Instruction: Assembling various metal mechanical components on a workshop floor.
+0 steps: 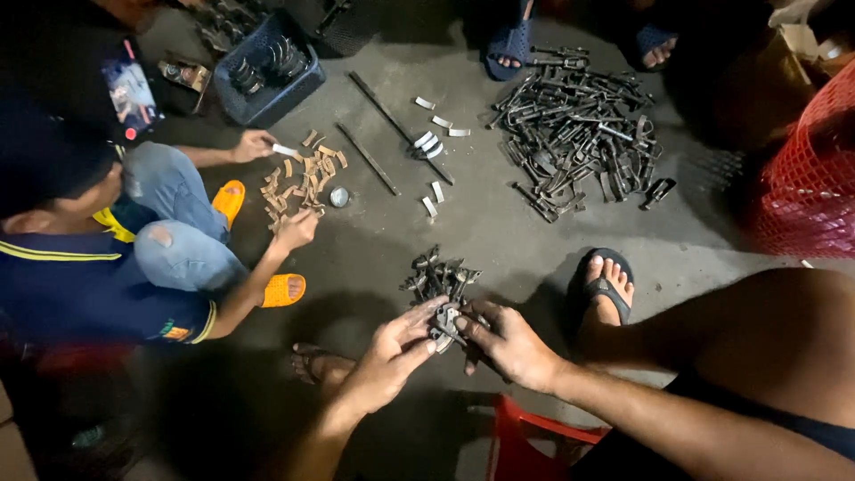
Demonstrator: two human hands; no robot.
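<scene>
My left hand (390, 356) and my right hand (509, 342) meet low over the concrete floor, both pinching one small dark metal part (446, 323) between their fingertips. Just beyond the fingers lies a small heap of similar dark metal parts (435, 275). A much larger heap of the same kind of metal pieces (579, 134) lies farther off, to the upper right.
A person in a dark shirt and orange sandals squats at the left, one hand (296, 230) on a spread of small tan pieces (303, 178). A blue crate (267, 71), two black rods (396, 125), white strips (430, 142), a red basket (802, 178), a red stool (525, 436).
</scene>
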